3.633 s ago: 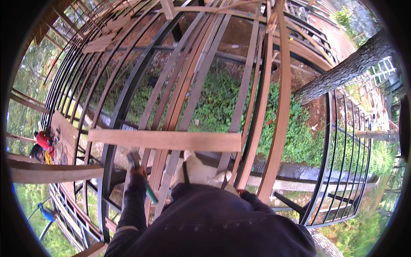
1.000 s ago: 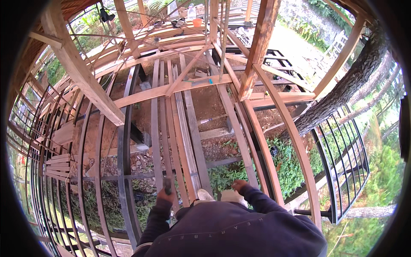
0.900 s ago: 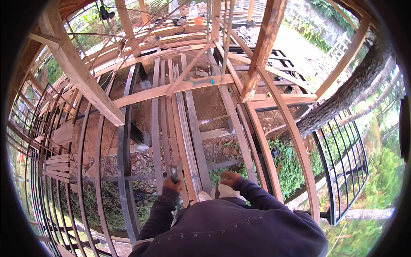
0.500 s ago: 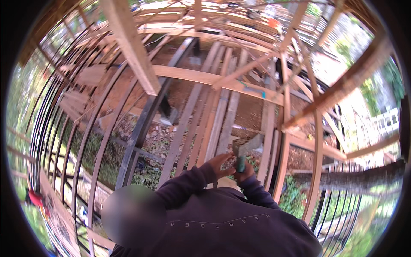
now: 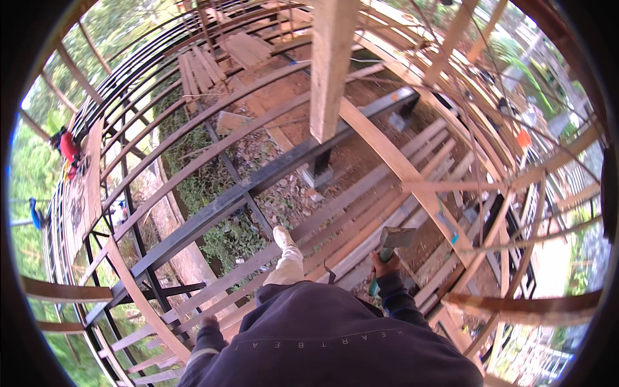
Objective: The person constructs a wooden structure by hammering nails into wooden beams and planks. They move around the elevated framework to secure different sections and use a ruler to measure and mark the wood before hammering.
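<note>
I can make out one line of pale letters across the back of the dark top (image 5: 306,326); any other marks in my view are too small or blurred to read. The right hand (image 5: 385,264) has its fingers wrapped round the green grip of a tool (image 5: 393,241), whose broad grey head sticks up past the fist, over the planks (image 5: 361,213) to the right of the body. The left hand (image 5: 210,321) is well apart, low on the left near a curved board (image 5: 143,295); I cannot tell how far open it is, or whether it touches anything. Half a second ago I had both hands close together at the tool, and further back the left one carried it. My view has also swung round, bringing the post (image 5: 330,71) to the upper middle.
</note>
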Demonstrator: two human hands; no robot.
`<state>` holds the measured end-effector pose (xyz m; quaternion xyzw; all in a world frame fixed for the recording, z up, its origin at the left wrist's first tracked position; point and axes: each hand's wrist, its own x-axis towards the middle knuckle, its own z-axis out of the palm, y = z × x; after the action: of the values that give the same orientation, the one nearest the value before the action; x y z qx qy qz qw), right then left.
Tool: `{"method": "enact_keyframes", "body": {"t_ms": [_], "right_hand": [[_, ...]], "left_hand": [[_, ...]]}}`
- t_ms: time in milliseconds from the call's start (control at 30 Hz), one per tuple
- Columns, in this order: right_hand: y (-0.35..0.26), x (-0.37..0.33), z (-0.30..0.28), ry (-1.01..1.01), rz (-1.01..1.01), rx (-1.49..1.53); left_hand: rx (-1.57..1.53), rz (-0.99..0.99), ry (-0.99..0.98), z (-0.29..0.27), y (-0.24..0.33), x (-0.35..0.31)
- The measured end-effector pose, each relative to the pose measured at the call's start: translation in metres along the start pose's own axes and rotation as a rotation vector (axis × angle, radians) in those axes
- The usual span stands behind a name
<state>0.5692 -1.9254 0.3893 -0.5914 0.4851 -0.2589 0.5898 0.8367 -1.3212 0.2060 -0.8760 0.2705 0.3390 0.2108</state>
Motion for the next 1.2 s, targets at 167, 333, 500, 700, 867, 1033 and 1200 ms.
{"method": "enact_keyframes", "body": {"t_ms": [167, 333, 500, 700, 867, 1033, 1200], "right_hand": [[-0.02, 0.119, 0.106, -0.063, -0.354, -0.282], [-0.065, 0.248, 0.211, -0.14, -0.312, -0.275], [-0.099, 0.348, 0.292, -0.103, -0.225, -0.519], [-0.063, 0.484, 0.361, -0.319, -0.185, -0.39], [-0.174, 0.592, 0.493, -0.408, -0.314, -0.458], [-0.269, 0.718, 0.578, -0.408, -0.393, -0.486], [-0.302, 0.833, 0.609, -0.362, -0.484, -0.458]], "left_hand": [[-0.082, 0.028, -0.112, -0.019, 0.024, 0.031], [0.04, 0.265, 0.235, -0.195, 0.024, 0.166], [-1.467, -0.23, 0.471, -0.434, -0.021, 0.276], [-1.487, -0.048, 0.714, -0.67, -0.011, 0.363], [-1.521, -0.161, 0.675, -0.73, -0.003, 0.495], [-1.355, -0.438, 0.352, -0.703, -0.017, 0.565], [-1.057, -0.576, -0.184, -0.592, -0.028, 0.592]]}}
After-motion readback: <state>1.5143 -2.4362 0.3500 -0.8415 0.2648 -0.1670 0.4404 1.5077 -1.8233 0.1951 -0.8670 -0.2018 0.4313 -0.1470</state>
